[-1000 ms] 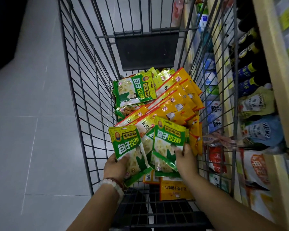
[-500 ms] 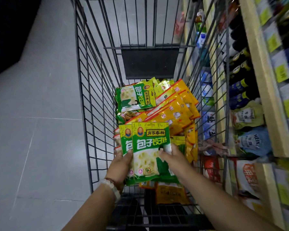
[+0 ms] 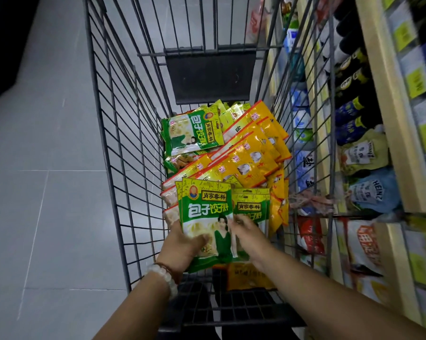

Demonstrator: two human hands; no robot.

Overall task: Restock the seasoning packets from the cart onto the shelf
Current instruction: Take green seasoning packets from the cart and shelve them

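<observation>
Both hands hold green packets point(image 3: 205, 217) upright inside the wire cart point(image 3: 113, 133), near its close end. The left hand point(image 3: 182, 244) grips the lower left edge of the front packet, thumb on its face. The right hand point(image 3: 247, 235) has its fingers curled over the right side of the stack, where a second green packet point(image 3: 252, 204) stands behind the first; how many are in the stack I cannot tell. A pale bead bracelet point(image 3: 164, 278) sits on the left wrist. Further in, yellow packets point(image 3: 246, 158) lie fanned over one another, with another green one point(image 3: 192, 133) flat at the far left. The shelf point(image 3: 388, 119) runs along the cart's right side, stocked with bottles point(image 3: 351, 72) and pouches point(image 3: 369, 192), blurred.
</observation>
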